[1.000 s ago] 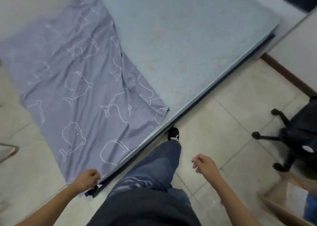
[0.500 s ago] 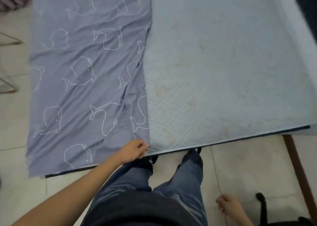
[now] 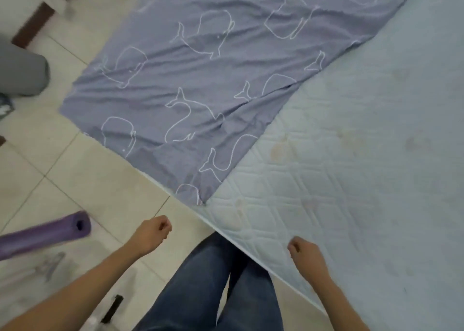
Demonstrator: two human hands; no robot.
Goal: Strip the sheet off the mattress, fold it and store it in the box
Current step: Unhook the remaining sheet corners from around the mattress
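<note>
A grey-blue sheet (image 3: pixel 216 74) with white whale outlines lies folded over on the left half of the pale quilted mattress (image 3: pixel 364 154). Its nearest corner rests at the mattress's front edge. My left hand (image 3: pixel 152 235) hovers over the floor tiles below that corner, fingers curled in, holding nothing. My right hand (image 3: pixel 305 254) is over the mattress's front edge, fingers also curled, not touching the sheet. No box is in view.
A rolled purple mat (image 3: pixel 42 237) lies on the tiled floor at the left. A grey rounded object (image 3: pixel 22 72) and a dark wooden furniture leg (image 3: pixel 35 21) stand at the upper left. My legs in jeans (image 3: pixel 213 288) are against the mattress edge.
My left hand has let go of the sheet's corner and pulled back over the floor. My right hand has risen to the mattress edge. The view has swung left.
</note>
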